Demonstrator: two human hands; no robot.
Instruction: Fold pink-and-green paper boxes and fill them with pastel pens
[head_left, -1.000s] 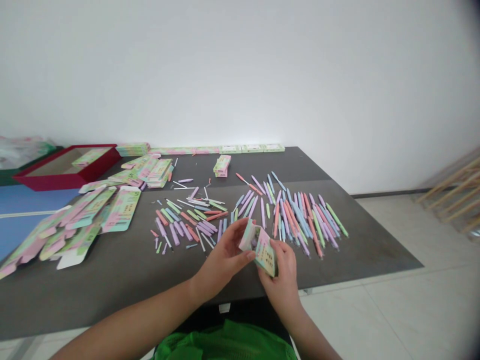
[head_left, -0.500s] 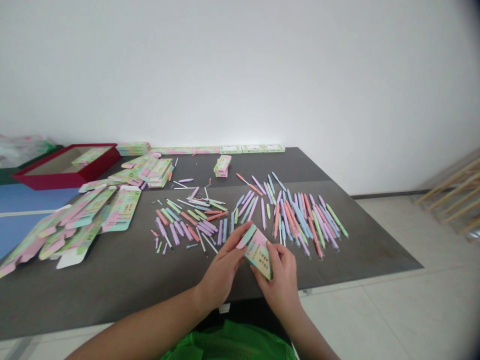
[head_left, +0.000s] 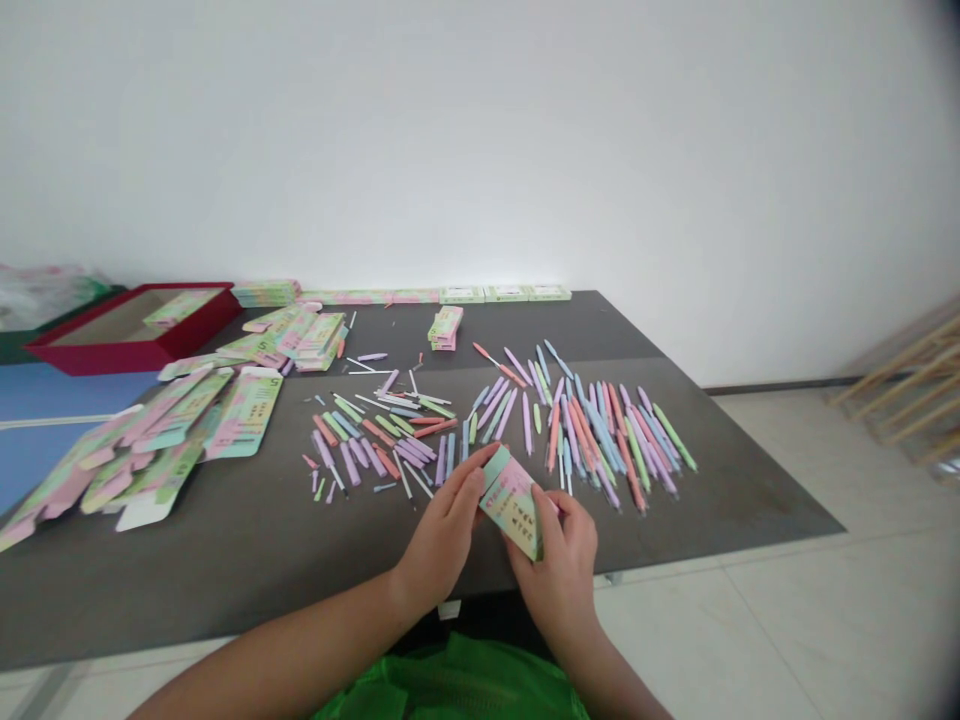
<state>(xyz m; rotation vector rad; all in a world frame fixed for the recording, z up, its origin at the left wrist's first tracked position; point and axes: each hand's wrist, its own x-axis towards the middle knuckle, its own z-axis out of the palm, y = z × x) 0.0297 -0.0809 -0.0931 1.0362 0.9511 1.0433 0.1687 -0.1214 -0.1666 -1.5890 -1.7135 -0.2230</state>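
Observation:
A small printed cardboard box (head_left: 513, 503), pink, green and yellow, is held between both hands above the table's front edge. My left hand (head_left: 444, 530) is closed on its upper left end, the thumb against the top flap. My right hand (head_left: 559, 545) grips the lower right part, thumb on the near side. The end flap lies level with the box face. Just beyond the hands, assembled pens (head_left: 600, 440) in pastel colours lie in a loose heap. Pen barrels and other loose pen parts (head_left: 382, 430) are scattered to the left of them.
Flattened cartons (head_left: 187, 420) lie in a pile at the left. A red box lid (head_left: 135, 335) holding a carton stands behind them. A small stack of boxes (head_left: 445, 328) sits mid-table, and more boxes (head_left: 506, 294) line the wall. Wooden slats (head_left: 907, 385) lean at the right.
The box's end flap, raised and angled half a second ago, now lies closed against the box. My left fingers have shifted onto that end.

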